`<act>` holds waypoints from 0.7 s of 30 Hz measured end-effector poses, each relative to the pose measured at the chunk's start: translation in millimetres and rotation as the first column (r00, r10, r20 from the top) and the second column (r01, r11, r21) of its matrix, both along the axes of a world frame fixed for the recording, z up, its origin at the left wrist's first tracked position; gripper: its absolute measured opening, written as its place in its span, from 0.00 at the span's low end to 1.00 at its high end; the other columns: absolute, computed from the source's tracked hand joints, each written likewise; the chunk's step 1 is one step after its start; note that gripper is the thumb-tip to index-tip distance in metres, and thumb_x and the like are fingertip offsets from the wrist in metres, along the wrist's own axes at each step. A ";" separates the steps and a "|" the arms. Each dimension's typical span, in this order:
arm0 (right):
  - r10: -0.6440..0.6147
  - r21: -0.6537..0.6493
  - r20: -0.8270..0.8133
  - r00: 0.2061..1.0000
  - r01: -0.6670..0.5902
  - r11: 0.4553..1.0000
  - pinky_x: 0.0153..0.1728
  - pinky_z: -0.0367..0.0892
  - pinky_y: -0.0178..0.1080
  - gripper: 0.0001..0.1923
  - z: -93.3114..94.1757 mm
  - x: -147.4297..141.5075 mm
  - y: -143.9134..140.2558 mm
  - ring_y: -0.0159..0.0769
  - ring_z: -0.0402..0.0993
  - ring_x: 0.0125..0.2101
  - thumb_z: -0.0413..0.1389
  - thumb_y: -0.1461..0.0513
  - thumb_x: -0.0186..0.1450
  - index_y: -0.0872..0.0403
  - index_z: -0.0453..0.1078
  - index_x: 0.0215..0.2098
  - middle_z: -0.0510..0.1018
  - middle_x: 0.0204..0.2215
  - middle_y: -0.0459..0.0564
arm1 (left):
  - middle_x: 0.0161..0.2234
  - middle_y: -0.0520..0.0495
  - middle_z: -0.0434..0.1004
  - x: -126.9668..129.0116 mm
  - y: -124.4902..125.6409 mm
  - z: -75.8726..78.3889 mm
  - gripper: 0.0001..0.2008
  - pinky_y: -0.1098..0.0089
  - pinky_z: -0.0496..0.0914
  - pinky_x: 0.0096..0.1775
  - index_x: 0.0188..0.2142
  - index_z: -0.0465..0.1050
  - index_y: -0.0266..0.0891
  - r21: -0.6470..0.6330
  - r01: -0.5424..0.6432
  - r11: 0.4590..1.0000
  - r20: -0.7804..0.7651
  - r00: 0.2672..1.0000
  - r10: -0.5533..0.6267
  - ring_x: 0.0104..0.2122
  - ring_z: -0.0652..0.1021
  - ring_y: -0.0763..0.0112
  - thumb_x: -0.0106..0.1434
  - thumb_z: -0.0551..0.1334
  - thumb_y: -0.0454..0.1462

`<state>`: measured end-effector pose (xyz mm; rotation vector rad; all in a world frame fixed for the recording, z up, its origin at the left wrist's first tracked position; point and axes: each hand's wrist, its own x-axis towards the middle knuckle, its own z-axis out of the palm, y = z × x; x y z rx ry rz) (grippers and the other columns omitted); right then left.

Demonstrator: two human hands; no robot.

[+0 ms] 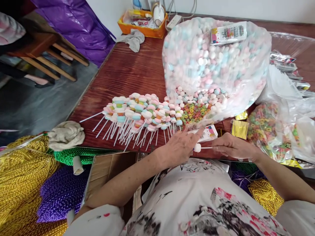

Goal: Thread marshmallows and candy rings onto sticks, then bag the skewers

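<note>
My right hand (232, 146) is closed around a thin white lollipop stick (206, 147), which points left over the table's front edge. A white round candy (197, 147) sits on the stick's far end, right beside my left hand (179, 147). That hand is palm down with its fingers stretched out over a small printed packet (210, 132) and the edge of the plastic bag. To its left lies a heap of candy skewers (140, 111), pastel pieces and coloured rings on white sticks. Loose ring candies (194, 111) and pastel round candies (189, 95) spill from the big clear bag (216, 65).
A bag of ring candies (265, 127) and gold twist ties (240, 128) lie at the right. An orange box (142, 28), grey cloth (134, 40) and power strip (174, 22) stand at the back. Bead strands (27, 183) hang below left; another person sits far left.
</note>
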<state>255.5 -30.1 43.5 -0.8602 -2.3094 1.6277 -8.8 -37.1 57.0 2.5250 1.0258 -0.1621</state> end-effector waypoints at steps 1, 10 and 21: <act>-0.031 0.083 -0.012 0.999 0.032 0.996 0.28 0.55 0.34 0.23 -3.2 1.2 -4.4 0.28 0.60 0.24 0.45 0.52 0.75 0.58 0.72 0.34 0.68 0.22 0.43 | 0.50 0.34 0.76 0.4 2.5 5.1 0.37 0.56 0.68 0.53 0.68 0.49 0.33 0.026 -0.028 0.999 -0.037 0.999 0.029 0.52 0.75 0.52 0.61 0.58 0.31; -0.108 0.882 -0.066 0.992 0.109 0.458 0.43 0.62 0.46 0.12 -18.1 10.4 -17.5 0.35 0.65 0.28 0.46 0.70 0.70 0.56 0.69 0.46 0.76 0.28 0.49 | 0.27 0.52 0.71 -12.1 30.2 4.5 0.10 0.74 0.63 0.32 0.30 0.71 0.37 -0.536 0.038 0.843 0.109 0.994 0.024 0.29 0.71 0.72 0.62 0.63 0.42; 0.024 0.993 0.115 0.993 -0.115 -0.008 0.45 0.62 0.52 0.06 22.8 -0.3 -7.6 0.38 0.70 0.35 0.56 0.71 0.68 0.59 0.72 0.42 0.79 0.32 0.53 | 0.16 0.57 0.66 -10.5 21.8 -15.4 0.24 0.73 0.59 0.18 0.24 0.65 0.39 -0.963 0.054 0.264 0.124 0.959 0.253 0.16 0.66 0.76 0.44 0.76 0.50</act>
